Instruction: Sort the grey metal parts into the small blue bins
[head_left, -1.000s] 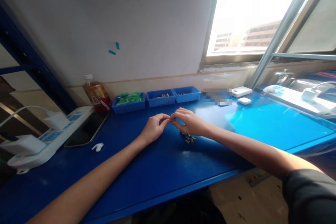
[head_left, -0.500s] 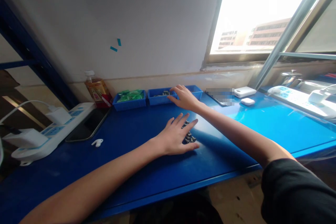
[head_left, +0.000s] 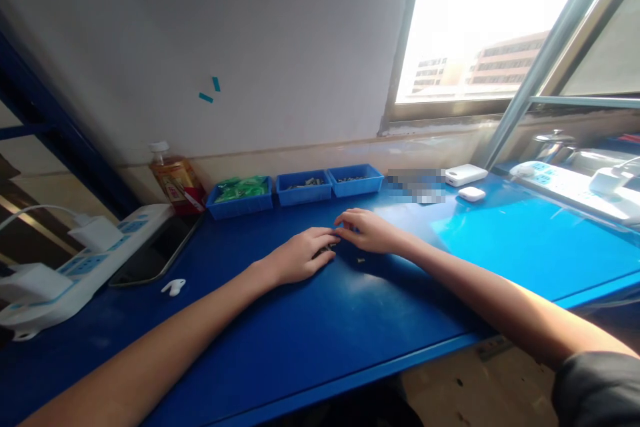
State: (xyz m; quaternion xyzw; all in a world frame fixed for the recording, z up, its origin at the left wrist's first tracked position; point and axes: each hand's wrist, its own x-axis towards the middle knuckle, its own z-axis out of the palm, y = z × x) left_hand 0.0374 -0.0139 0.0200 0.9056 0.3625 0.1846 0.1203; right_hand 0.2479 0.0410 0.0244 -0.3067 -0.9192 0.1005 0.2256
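My left hand [head_left: 303, 255] rests palm-down on the blue table, its fingers curved over a small pile of screws [head_left: 325, 250]. Much of that pile is hidden under the fingers. From the right, my right hand [head_left: 371, 231] meets the left fingertips, its fingers bent and the thumb apart from them; nothing shows in it. One loose screw [head_left: 361, 260] lies just below the right hand. Behind both hands, a blue bin of grey metal parts [head_left: 304, 195] stands beside another blue bin [head_left: 356, 187] with small dark pieces in it.
Green packets fill a third blue bin [head_left: 240, 205], beside an amber bottle [head_left: 175, 177]. At left are a power strip [head_left: 100, 257], a dark phone [head_left: 155, 250] and a white earbud [head_left: 173, 287]. A white box [head_left: 467, 175] and earbud case [head_left: 471, 194] lie at right.
My right hand has come down from the bins to the table, beside my left. My left hand has shifted left with its fingers drawn in over the screws. One screw now lies apart.
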